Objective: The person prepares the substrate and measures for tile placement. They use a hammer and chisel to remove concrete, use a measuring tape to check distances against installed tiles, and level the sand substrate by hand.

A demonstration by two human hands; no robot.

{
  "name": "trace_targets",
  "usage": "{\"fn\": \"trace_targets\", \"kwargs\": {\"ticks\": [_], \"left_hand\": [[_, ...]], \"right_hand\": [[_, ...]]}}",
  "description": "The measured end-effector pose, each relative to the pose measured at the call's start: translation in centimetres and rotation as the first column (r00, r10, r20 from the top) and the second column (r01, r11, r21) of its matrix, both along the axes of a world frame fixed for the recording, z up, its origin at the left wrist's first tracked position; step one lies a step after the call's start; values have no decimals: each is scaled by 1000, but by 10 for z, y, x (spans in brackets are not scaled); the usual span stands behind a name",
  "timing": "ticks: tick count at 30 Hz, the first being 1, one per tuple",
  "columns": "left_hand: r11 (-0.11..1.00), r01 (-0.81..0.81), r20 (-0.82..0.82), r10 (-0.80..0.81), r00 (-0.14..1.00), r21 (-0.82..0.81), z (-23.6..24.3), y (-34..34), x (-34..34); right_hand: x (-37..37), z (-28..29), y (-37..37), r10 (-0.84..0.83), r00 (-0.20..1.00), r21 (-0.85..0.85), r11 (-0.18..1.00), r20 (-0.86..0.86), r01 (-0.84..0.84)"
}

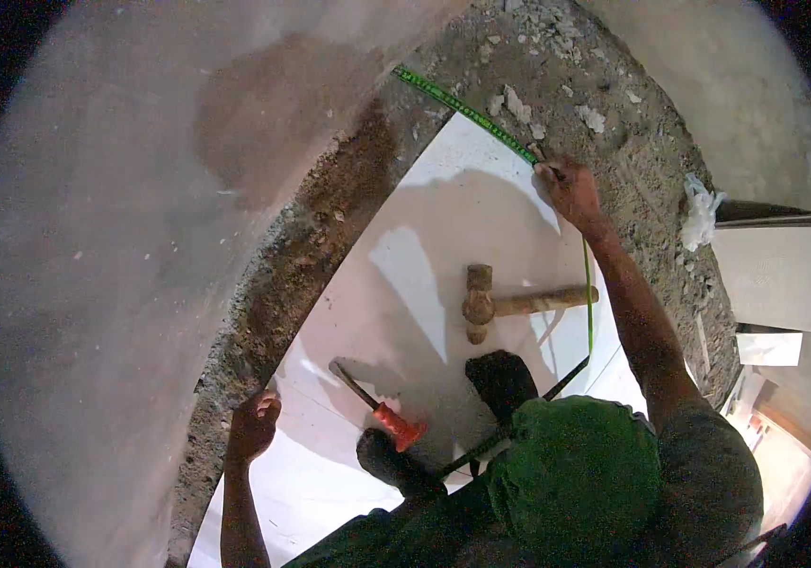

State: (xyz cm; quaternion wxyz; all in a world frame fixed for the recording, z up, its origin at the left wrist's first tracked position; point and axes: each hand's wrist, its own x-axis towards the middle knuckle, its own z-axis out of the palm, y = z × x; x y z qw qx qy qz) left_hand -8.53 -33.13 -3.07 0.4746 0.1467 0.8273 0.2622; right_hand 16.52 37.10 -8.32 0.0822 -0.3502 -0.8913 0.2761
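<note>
Looking down, we see the right hand (569,187) pinching a green measuring tape (470,111) between its fingers. From there, one part of the tape runs up and to the left, past the top corner of a big white slab (429,213), and ends by a large smooth surface (102,237). Another thin green part hangs down from near the right wrist, beside the arm.

We find the left hand (256,423) low on the left, with its fingers bent, at the edge where the slab meets a rough brown strip (287,246). We cannot tell if it holds anything.

On the slab we see a hammer (519,304) lying flat, its wooden handle pointing right. Nearer to us lies a metal tool with a red grip (388,417), close to a dark shoe (394,464). Over on the right, we spot a crumpled clear bag (701,213) on the rough ground.
</note>
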Motion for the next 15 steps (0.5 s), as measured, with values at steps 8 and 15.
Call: {"fn": "trace_targets", "kwargs": {"ticks": [8,15], "left_hand": [[982,172,-135,-181,974,-74,18,24,2],[999,3,-64,0,998,43,-1,14,6]], "right_hand": [[-4,23,-4,30,999,143,989,-32,-26],[-11,35,-20,-149,975,288,953,167,96]]}}
